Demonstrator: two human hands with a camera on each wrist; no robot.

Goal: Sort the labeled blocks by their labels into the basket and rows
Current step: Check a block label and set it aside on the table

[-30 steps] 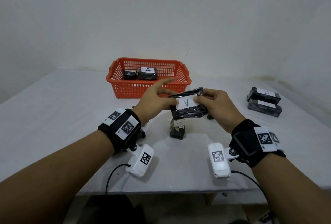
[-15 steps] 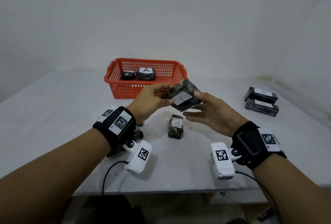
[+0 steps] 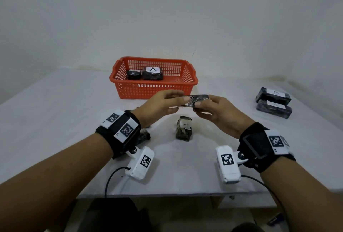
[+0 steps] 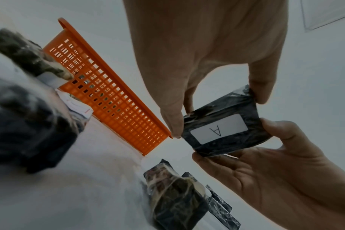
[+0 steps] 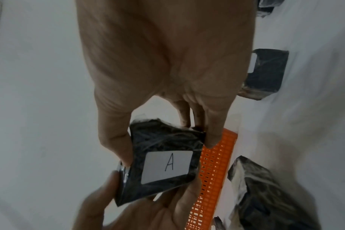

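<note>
A dark wrapped block (image 3: 199, 99) hangs above the table just in front of the orange basket (image 3: 130, 90). My left hand (image 3: 181, 104) and right hand (image 3: 201, 108) both pinch it by its edges. Its white label reads A and faces down, as the left wrist view (image 4: 219, 129) and right wrist view (image 5: 167, 163) show. Two wrapped blocks lie in the basket, one labelled A (image 3: 152, 74) and a smaller one (image 3: 133, 75). A brownish block (image 3: 183, 129) stands on the table below my hands.
Two long dark blocks lie side by side at the right, one labelled B (image 3: 272, 95) and one labelled A (image 3: 273, 109). Another dark block (image 3: 144, 137) sits half hidden under my left wrist. The table's front edge (image 3: 167, 194) runs close below my forearms.
The block faced me with its label; my right hand let go, then pinched it again. It now lies flat with the label down, slightly nearer the basket.
</note>
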